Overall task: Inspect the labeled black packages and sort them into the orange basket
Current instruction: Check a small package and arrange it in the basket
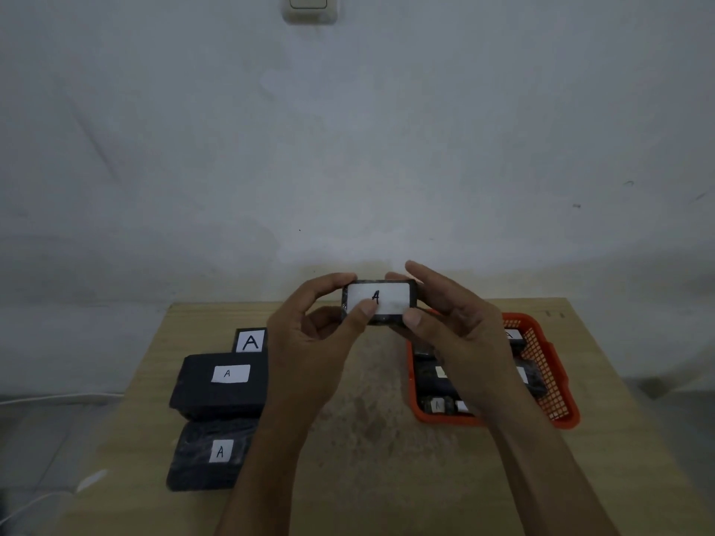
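A small black package (389, 299) with a white label marked "A" is held up above the table, its label facing me. My left hand (309, 342) pinches its left end, thumb on the label. My right hand (456, 330) grips its right end, thumb on the lower edge. The orange basket (557, 384) sits on the table to the right, partly hidden behind my right hand, and holds several black labeled packages (437, 404). On the left lie three more black packages marked "A": a large one (220, 384), one nearer me (211, 454), and one behind (250, 340).
The wooden table (371, 439) stands against a pale wall. Its middle surface looks worn and stained. A white cable (50, 398) runs along the floor at the left. A light switch (308, 5) is on the wall at the top.
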